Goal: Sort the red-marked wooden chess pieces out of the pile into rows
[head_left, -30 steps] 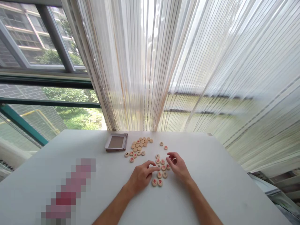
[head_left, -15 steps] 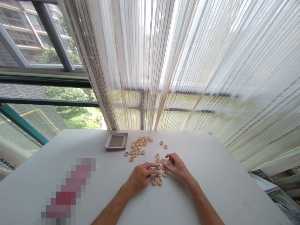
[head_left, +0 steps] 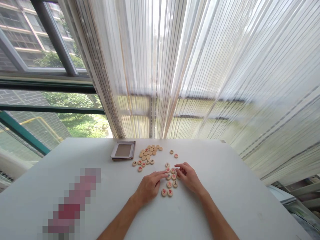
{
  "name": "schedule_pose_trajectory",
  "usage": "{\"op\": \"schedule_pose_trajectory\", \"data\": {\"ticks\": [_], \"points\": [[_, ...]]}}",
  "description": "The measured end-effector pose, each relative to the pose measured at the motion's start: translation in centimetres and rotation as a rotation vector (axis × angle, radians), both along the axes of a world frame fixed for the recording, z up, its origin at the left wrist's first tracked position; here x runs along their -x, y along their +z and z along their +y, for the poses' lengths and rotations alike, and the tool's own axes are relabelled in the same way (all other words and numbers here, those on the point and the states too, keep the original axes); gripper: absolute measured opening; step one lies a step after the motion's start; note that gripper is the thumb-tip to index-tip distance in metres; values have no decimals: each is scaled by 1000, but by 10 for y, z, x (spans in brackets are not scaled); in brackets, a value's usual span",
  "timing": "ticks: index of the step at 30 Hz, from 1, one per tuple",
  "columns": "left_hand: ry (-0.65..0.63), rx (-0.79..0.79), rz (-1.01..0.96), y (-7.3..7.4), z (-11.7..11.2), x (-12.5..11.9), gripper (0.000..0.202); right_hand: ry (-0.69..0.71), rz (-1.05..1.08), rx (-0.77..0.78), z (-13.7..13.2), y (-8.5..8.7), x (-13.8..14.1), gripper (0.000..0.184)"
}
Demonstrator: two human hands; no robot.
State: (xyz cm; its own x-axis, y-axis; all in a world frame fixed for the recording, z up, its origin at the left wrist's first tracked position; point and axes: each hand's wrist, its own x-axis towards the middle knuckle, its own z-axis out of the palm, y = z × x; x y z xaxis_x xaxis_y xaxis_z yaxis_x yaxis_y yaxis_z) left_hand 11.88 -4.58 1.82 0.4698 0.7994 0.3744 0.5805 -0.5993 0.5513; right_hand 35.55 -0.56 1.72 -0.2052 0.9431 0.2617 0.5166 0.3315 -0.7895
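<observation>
Since the previous frame, the left hand [head_left: 149,188] has shifted its fingertips farther from the person, off the lower red-marked piece [head_left: 169,184], and the right hand [head_left: 188,176] has uncovered the red-marked piece [head_left: 173,176] in the middle of the cluster.

Nearest the person, two red-marked discs [head_left: 170,192] lie side by side. Past them, the lower red piece sits beside a black-marked piece [head_left: 175,184]. All are round, pale wood, with a painted character. The left fingers stretch out to the cluster's left edge, with a narrow gap at the tips; whether they grip cannot be told. The right hand is half curled, its thumb near the forefinger, partly hiding a piece at the right edge; whether it holds that piece is unclear.

Farther off, to the left, more marked discs [head_left: 140,169] border a patch of plain-faced discs [head_left: 150,153]. Beside these lies a shallow white-rimmed box [head_left: 131,144]. Two discs [head_left: 176,155] lie apart on the right.

All rest on a smooth white table [head_left: 230,186]. Behind it hangs a sheer striped curtain [head_left: 212,50]; at left, a window frame [head_left: 52,36] shows greenery [head_left: 80,125] and a building [head_left: 20,36].
</observation>
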Motion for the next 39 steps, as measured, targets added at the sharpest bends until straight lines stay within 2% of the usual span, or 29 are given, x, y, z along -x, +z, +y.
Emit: {"op": "schedule_pose_trajectory", "data": {"ticks": [6, 15, 23, 31, 39], "points": [[59, -28, 66, -3, 5, -9, 73, 17, 1, 26, -1, 2, 1, 30], [58, -71, 77, 1, 3, -11, 71, -42, -2, -8, 0, -2, 4, 29], [57, -73, 81, 3, 2, -12, 71, -80, -85, 0, 0, -1, 8, 32], [14, -78, 71, 0, 2, -7, 62, -3, -90, 15, -1, 2, -2, 37], [12, -46, 84, 0, 1, -6, 65, 29, -101, 15, 1, 0, -7, 36]]}}
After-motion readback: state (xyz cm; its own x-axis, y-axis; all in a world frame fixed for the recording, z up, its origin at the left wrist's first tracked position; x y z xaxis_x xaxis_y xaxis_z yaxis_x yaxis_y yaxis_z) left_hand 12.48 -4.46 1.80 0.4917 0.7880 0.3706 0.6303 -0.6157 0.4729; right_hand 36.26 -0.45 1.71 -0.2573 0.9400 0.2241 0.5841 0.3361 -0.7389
